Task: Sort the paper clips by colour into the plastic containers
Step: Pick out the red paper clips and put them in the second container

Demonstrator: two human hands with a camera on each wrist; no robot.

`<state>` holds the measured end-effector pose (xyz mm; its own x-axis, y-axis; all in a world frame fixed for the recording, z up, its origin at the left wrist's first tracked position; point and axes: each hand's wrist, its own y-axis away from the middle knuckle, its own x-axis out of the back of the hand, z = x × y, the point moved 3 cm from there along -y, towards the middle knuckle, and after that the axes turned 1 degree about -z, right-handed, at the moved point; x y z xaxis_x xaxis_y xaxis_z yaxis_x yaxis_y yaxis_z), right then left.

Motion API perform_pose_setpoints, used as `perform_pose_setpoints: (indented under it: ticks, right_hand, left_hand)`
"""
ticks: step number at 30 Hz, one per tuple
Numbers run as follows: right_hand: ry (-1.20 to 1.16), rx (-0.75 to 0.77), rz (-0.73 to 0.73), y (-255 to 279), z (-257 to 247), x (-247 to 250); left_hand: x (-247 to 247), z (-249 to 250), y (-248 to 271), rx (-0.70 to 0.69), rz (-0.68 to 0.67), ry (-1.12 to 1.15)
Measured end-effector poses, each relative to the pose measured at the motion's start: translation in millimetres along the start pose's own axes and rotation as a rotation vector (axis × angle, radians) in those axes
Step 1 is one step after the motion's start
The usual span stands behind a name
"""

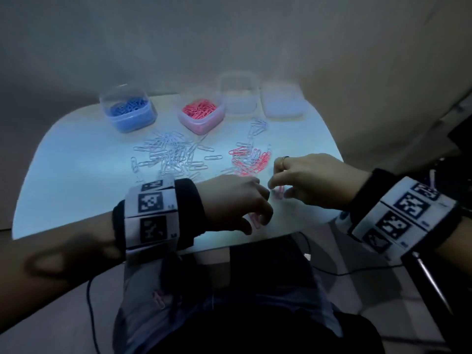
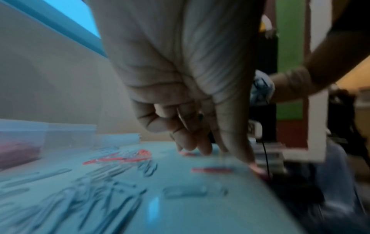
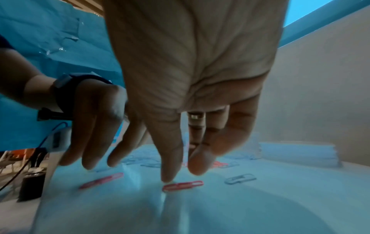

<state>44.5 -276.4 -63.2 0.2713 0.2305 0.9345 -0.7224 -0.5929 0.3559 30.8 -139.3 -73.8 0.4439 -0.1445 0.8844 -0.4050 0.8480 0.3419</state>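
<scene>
Loose white paper clips [image 1: 168, 157] and a smaller pink pile [image 1: 250, 159] lie mid-table. At the back stand a container of blue clips [image 1: 129, 111], a container of pink clips [image 1: 200, 113] and two clear containers [image 1: 238, 95] [image 1: 282, 100] that look empty. My right hand [image 3: 180, 175] points straight fingers down; its thumb tip touches one end of a pink clip [image 3: 183, 185] lying flat on the table. My left hand [image 1: 258, 218] hovers beside it with loose fingers over another pink clip [image 3: 102, 180] and holds nothing.
The white table [image 1: 76, 175] ends in a near edge right under both wrists. A single white clip [image 3: 240, 178] lies to the right of my right hand. A black cable [image 1: 89, 315] hangs below the table, and a pink clip [image 1: 158, 297] rests on my lap.
</scene>
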Motion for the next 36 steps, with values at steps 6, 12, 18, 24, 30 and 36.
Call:
perform_pose_setpoints:
  ticks: [6, 12, 18, 24, 30, 36]
  right_hand:
    - [-0.045, -0.043, -0.026, -15, 6, 0]
    - [-0.326, -0.106, -0.027, -23, 18, -5]
    - [-0.333, -0.153, 0.075, -44, 23, 11]
    - [-0.414, -0.178, 0.086, -61, 28, 14]
    - [-0.388, -0.193, 0.1, -60, 32, 12]
    - [-0.328, -0.14, 0.125, -60, 27, 16]
  left_hand:
    - [-1, -5, 3, 0.062, 0.09, 0.013]
    - [-5, -11, 3, 0.203, -0.031, 0.052]
    - [11, -28, 6, 0.31, 0.204, 0.175]
    - [15, -39, -4, 0.407, 0.061, 0.006]
    - [19, -50, 1, 0.467, 0.122, 0.104]
    - [25, -55, 10, 0.532, 0.214, 0.177]
